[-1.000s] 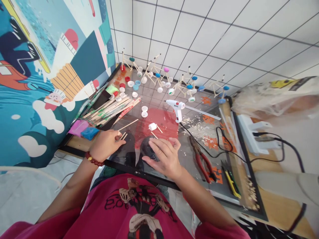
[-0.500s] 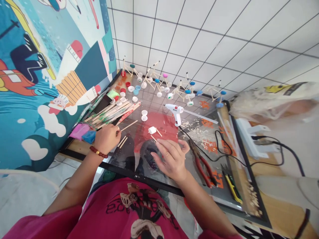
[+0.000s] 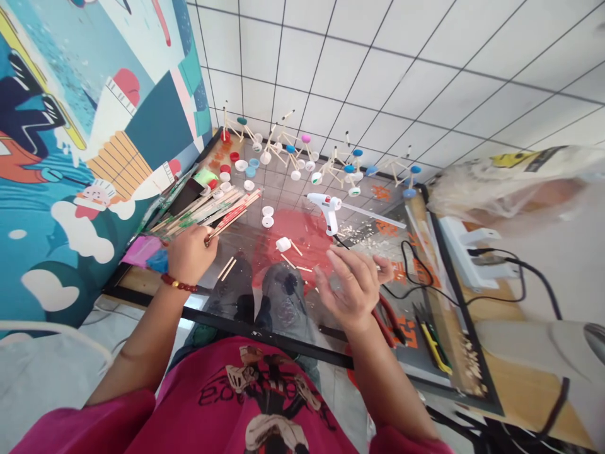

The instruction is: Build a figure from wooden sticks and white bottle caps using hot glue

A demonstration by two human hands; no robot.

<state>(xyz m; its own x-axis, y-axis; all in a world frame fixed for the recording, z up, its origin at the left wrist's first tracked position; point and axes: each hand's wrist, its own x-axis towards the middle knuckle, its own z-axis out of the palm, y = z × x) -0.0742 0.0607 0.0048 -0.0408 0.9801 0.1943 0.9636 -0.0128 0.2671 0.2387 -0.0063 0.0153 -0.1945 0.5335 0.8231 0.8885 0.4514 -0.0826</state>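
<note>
My left hand [image 3: 193,252] is closed around one end of a thin wooden stick [image 3: 231,223], which points away to the right beside a bundle of sticks [image 3: 203,211]. My right hand [image 3: 353,284] hovers above the glass tabletop, fingers spread, nothing in it. To its left lies a white bottle cap [image 3: 283,244], with short cut sticks [image 3: 295,248] close by. Two more short sticks [image 3: 227,269] lie side by side near my left hand. A white glue gun [image 3: 327,208] with a clear glue stick in its back end lies beyond my right hand.
Stick figures with bottle caps [image 3: 350,169] stand along the tiled wall. Loose caps [image 3: 241,165] lie at the back left. Red-handled pliers [image 3: 390,320], partly behind my right hand, and yellow-handled pliers [image 3: 437,350] lie right. A black cord runs to a power strip [image 3: 466,252].
My right hand has moved right, away from the cap, and a short stick now shows on the table there. My left hand has shifted slightly back toward the bundle, still holding its stick.
</note>
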